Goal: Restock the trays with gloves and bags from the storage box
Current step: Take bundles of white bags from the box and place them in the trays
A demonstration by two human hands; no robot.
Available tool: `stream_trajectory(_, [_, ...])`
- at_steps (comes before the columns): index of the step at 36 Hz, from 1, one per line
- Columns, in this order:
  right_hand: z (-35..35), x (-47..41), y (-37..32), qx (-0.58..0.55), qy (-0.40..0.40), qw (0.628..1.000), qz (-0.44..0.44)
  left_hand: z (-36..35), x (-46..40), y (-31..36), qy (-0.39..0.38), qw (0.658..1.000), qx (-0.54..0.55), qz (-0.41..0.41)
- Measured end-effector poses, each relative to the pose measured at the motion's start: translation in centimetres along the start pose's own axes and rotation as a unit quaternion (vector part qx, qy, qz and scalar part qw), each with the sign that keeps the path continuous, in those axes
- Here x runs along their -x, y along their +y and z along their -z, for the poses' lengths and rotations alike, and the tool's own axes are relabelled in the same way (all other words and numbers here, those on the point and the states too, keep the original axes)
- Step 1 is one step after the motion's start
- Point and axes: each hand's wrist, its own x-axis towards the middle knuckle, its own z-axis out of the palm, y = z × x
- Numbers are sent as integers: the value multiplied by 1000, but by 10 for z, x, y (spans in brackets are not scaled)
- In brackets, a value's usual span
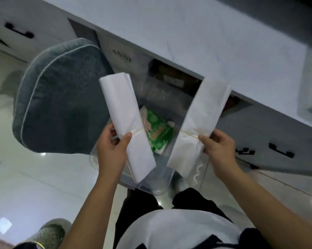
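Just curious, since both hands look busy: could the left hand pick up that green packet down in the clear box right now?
Probably not yet. The left hand grips a white bag bundle, so its grip is full. The green packet lies uncovered in the clear box, so the way down looks free once the bundle is put down.

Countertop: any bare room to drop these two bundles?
Yes. The white countertop is bare from its front edge back, bordered right by a pale tray-like container. Crowded: the storage box below holds green packs and clear wrap. Left hand and right hand each grip a white bag bundle.
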Motion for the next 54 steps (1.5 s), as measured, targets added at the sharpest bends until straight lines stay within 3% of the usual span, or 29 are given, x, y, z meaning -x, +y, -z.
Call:
stream_trajectory(6, [69,18,1,-50,22,997,60,-38,45,19,-38,999,-7,-36])
stream_trajectory(20, [298,53,58,-170,58,979,91,-163,198,14,-103,993,2,-50])
stream_trajectory(31, [435,72,33,-218,126,957,143,-257,249,55,-190,979,-1,-75])
stream_trajectory(37, [468,54,-3,-214,124,953,175,-301,233,99,-231,968,36,-87])
stream_trajectory(43, [480,8,-39,-223,128,950,179,-351,177,124,-249,963,7,-102])
stream_trajectory(54, [464,-142,-129,-154,115,979,74,-446,41,146,-304,952,-35,-27])
